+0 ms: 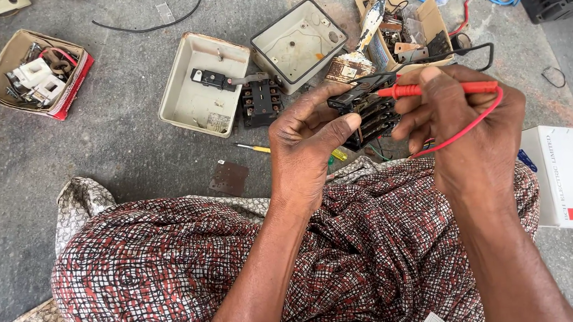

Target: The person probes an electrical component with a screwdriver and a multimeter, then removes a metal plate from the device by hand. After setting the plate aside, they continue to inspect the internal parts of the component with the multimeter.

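Person seated on a concrete floor [127,151], patterned cloth over the lap; both hands raised above the knees.

Left hand [305,146]: closed around a black switch block [370,113], thumb across its near face, fingers behind it. The block is held off the floor, above the lap and between the two hands. Its long axis runs roughly up and away from the person, tilted slightly right.

Right hand [470,130]: pinching a red probe [441,90] between thumb and fingers. The probe lies nearly level, long axis left to right, tip pointing left and meeting the top of the block. A red lead [476,124] loops from its right end back under the hand. A black probe lies just above it; its tip is not clear.

Block appearance: black moulded body, several stepped tiers of terminals on the face turned to the right hand. Both hands are at it; the left carries it, the right touches only through the probe.

Floor beyond the hands: two open cream boxes [205,83], a second black block [261,101], a small yellow screwdriver [254,147]. Cardboard trays of parts sit toward the far left and far right. White box [569,177] at the right edge.
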